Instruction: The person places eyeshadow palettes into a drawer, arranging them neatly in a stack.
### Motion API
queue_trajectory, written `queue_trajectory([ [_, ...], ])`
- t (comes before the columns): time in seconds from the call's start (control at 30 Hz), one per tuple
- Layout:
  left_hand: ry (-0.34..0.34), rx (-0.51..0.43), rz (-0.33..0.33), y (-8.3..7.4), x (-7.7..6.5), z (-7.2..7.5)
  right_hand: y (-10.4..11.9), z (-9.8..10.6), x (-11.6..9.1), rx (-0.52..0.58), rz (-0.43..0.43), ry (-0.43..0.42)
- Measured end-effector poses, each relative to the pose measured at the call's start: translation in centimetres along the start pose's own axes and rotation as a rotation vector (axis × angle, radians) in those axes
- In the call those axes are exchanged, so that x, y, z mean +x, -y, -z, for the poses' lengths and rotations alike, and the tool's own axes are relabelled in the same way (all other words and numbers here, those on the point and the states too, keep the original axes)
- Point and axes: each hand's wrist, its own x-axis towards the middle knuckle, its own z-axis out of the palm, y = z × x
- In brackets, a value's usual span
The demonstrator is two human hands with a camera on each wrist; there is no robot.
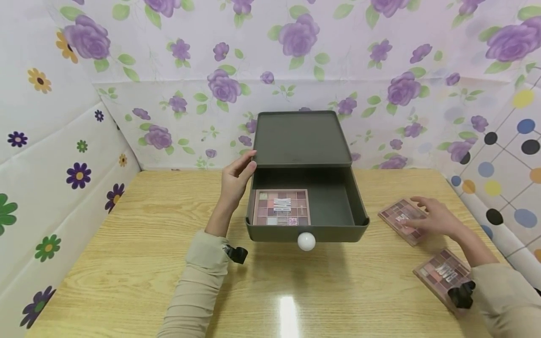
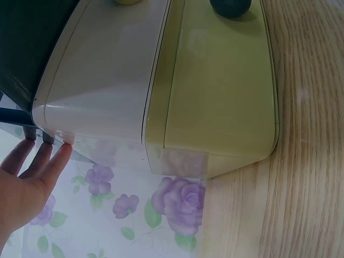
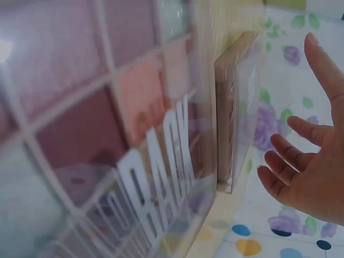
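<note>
A drawer unit with a dark grey top (image 1: pixel 302 138) has its upper drawer (image 1: pixel 331 204) pulled out, a white round knob (image 1: pixel 306 241) at its front. Inside, on the left, lies an eyeshadow palette (image 1: pixel 274 206). My left hand (image 1: pixel 234 183) rests its fingertips against the unit's left side; the left wrist view shows those fingers (image 2: pixel 52 166) extended along it. Over to the right, my right hand (image 1: pixel 435 218) is spread over another eyeshadow palette (image 1: pixel 399 217). In the right wrist view the hand (image 3: pixel 314 161) has parted fingers with nothing gripped, beside that palette (image 3: pixel 242 102).
A third eyeshadow palette (image 1: pixel 444 270) lies on the wooden table (image 1: pixel 139 263), partly below my right wrist. Under the pulled-out drawer the unit has a white drawer (image 2: pixel 102 80) and a yellow-green one (image 2: pixel 226 86). Flowered cloth (image 1: pixel 177 117) hangs behind the table.
</note>
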Motion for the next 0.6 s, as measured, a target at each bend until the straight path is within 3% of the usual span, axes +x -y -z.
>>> queue_trajectory([
  [0.27, 0.0, -0.004, -0.02, 0.1, 0.0, 0.1, -1.3, 0.0, 0.9, -0.059, -0.051, 0.05],
  [0.6, 0.004, -0.006, -0.023, 0.2, 0.0, 0.0, -1.1, -0.3, 1.2, -0.247, -0.123, 0.088],
])
